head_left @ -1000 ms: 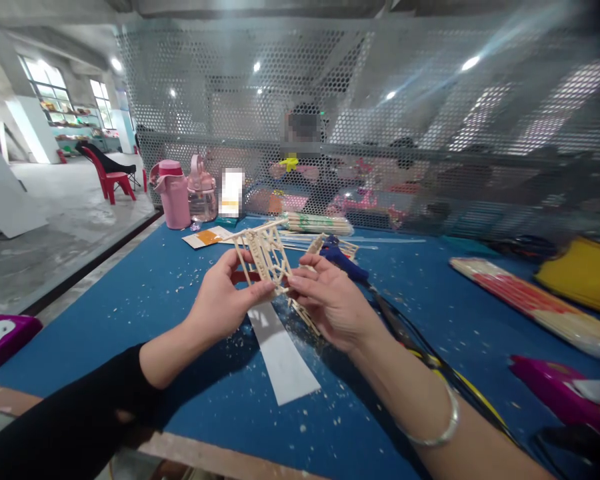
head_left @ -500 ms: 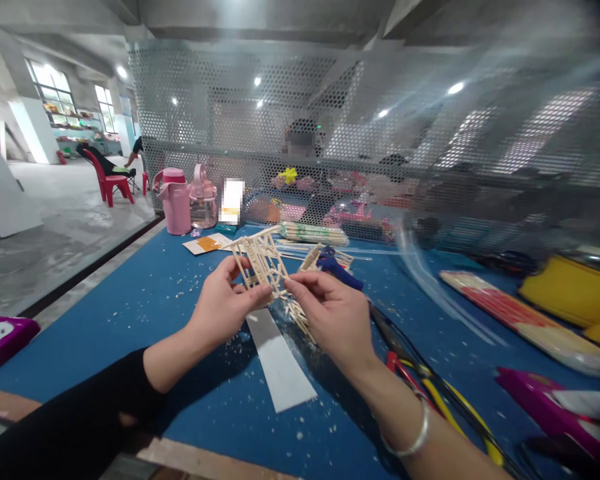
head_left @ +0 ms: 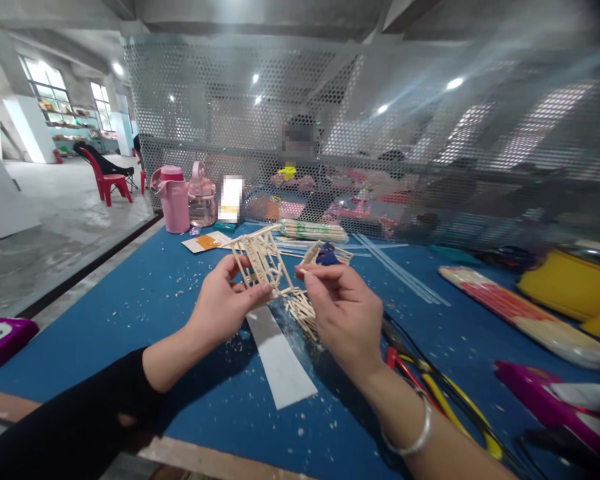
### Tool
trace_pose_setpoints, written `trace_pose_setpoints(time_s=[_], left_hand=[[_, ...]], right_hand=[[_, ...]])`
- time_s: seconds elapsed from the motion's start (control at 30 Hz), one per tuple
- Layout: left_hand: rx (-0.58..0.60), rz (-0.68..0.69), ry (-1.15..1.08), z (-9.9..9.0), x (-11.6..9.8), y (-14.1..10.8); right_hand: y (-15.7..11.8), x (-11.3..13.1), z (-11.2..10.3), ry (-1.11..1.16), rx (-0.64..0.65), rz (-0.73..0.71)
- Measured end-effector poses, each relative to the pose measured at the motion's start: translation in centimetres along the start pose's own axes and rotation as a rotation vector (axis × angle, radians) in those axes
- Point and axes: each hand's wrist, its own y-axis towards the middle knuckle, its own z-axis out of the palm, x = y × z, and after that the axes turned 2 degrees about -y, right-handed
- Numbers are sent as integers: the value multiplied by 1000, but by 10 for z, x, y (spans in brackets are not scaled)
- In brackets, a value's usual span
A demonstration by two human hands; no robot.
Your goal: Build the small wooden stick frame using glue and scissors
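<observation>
My left hand [head_left: 230, 290] is closed around a small frame [head_left: 263, 257] built of pale wooden sticks, held above the table. To its right, my right hand [head_left: 345, 310] pinches a short pale stick [head_left: 304, 271] between thumb and forefinger, apart from the frame. Below the hands lies a pile of short cut sticks [head_left: 301, 312]. A white strip [head_left: 283, 363] rests flat nearby. Behind my right hand a blue tool [head_left: 327, 255], partly hidden, sits beside another stick piece [head_left: 311, 252].
On the blue table [head_left: 180, 413] stand a pink jug [head_left: 174, 203] and a clear bottle [head_left: 203, 203]. Farther back is a bundle of sticks [head_left: 314, 231]. Translucent rods [head_left: 400, 270], a stick packet [head_left: 520, 313] and red- and yellow-handled pliers [head_left: 430, 380] lie right. A perforated screen [head_left: 220, 127] borders the back.
My right hand has drawn back to the right, away from the frame, with a short stick now showing in its fingertips. My left hand keeps the frame nearly still.
</observation>
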Motion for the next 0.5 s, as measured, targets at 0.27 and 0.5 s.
trace_pose_setpoints(time_s=[0.27, 0.5], left_hand=[[-69, 67, 90, -4, -2, 2], [-65, 68, 96, -2, -3, 2]], right_hand=[[0, 8, 1, -72, 99, -184], [-1, 6, 7, -47, 117, -97]])
